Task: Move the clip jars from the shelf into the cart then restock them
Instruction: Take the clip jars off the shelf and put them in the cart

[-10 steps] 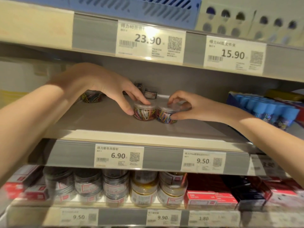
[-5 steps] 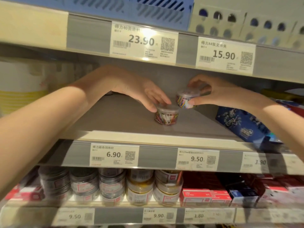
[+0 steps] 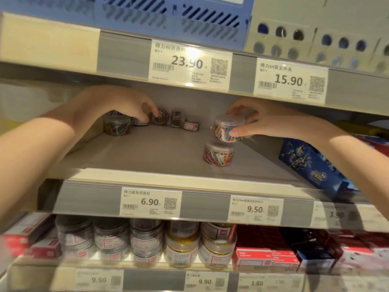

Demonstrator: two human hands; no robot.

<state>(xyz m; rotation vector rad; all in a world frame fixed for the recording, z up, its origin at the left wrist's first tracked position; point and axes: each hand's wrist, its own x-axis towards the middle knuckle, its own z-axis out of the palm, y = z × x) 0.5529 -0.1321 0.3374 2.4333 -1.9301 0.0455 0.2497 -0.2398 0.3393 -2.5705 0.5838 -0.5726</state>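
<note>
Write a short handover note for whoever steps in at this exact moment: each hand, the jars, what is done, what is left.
Right hand: holds a colourful clip jar above the shelf.
Left hand: reaching to the dark jars at the back; grip unclear.
Front jar: stands directly below the held one.
Done: two colourful jars up front.
Left: set this one down, then bring the back jars forward. Cart not in view.

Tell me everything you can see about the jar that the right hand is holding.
The held jar is a small, round, clear plastic tub with a clear lid, filled with multicoloured paper clips. The right hand grips it from the side, fingers over the lid and thumb on its lower wall. It is lifted off the shelf, slightly tilted, directly above a similar jar standing on the shelf, without touching it.
</note>
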